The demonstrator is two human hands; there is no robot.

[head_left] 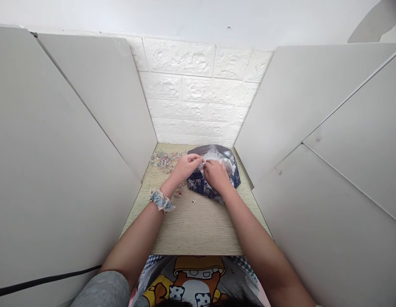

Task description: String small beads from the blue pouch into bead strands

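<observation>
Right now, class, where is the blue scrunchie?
In the head view, the blue scrunchie circles the left wrist, just behind the left hand and below the scattered beads.

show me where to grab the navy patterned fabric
Probably best by the near edge of the navy patterned fabric, pinched from the person's side: it lies low on the wood-grain table top, away from the left hand and right hand working at its silvery centre.

You have free passage across the near part of the surface [194, 230]. The left white panel [73, 136] and right white panel [313, 128] hem you in, the white brick wall [191, 89] stops you far, and the bead strands [162, 161] and dark blue patterned cloth [198, 187] obstruct the far part.
</observation>
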